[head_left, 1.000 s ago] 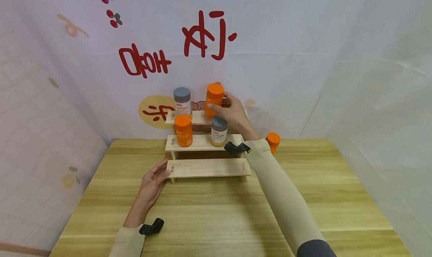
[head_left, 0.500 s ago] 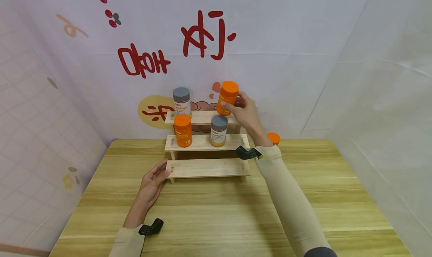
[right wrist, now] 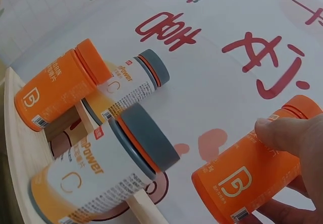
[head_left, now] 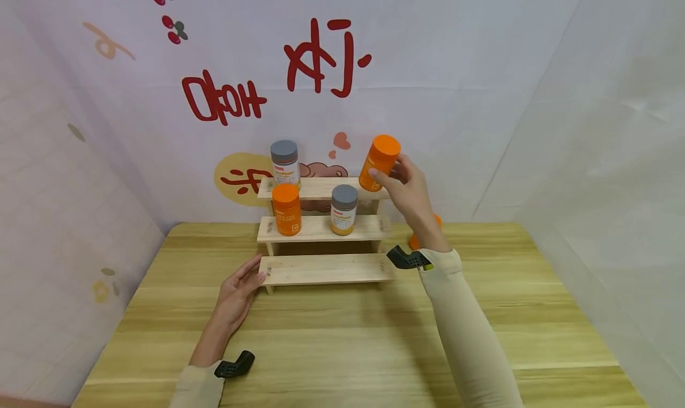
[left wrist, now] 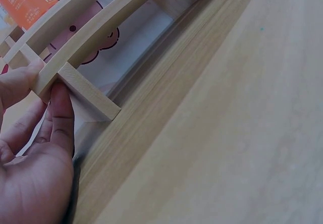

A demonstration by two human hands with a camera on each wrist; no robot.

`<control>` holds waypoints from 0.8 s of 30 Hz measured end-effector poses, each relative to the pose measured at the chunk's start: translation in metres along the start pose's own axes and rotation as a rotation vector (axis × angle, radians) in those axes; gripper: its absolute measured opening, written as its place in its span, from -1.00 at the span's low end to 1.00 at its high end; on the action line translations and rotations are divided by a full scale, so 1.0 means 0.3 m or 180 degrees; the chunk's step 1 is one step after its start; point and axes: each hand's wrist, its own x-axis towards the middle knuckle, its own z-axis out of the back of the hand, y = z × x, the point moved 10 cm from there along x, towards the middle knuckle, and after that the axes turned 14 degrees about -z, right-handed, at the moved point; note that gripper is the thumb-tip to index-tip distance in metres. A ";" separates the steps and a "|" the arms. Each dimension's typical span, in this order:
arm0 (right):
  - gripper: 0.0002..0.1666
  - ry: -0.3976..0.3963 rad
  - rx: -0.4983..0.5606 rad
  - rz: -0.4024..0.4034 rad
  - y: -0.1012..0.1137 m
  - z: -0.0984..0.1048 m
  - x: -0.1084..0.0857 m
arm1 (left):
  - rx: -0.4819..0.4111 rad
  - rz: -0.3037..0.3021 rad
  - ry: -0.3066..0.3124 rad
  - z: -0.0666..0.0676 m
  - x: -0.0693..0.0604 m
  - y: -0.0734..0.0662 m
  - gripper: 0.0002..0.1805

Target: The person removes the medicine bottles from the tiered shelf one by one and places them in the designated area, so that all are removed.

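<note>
One held orange bottle (right wrist: 242, 163) shows its barcode (right wrist: 239, 215) only from the right wrist.

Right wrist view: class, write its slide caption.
Right hand gripping an orange jar, with three more jars on a wooden stand.

Tabletop orange jar (head_left: 414, 242) partly behind right wrist (head_left: 434, 238)

Held orange jar (head_left: 379, 160), tilted, near tiered wooden shelf (head_left: 326, 269)
</note>
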 end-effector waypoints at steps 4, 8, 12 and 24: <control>-0.33 -0.0084 0.0018 -0.0103 -0.027 0.029 -0.014 | -0.0019 -0.0038 -0.0012 0.011 -0.004 -0.005 -0.26; -0.33 -0.0107 0.0019 -0.0171 -0.054 0.060 -0.027 | -0.0046 -0.0044 -0.0010 0.012 -0.006 -0.003 -0.26; -0.34 -0.0071 0.0009 -0.0189 -0.073 0.086 -0.042 | -0.0045 -0.0052 -0.0029 0.009 -0.005 -0.002 -0.27; -0.33 -0.0115 -0.0074 -0.0221 -0.140 0.170 -0.092 | -0.0048 -0.0064 0.0007 0.002 0.000 -0.003 -0.27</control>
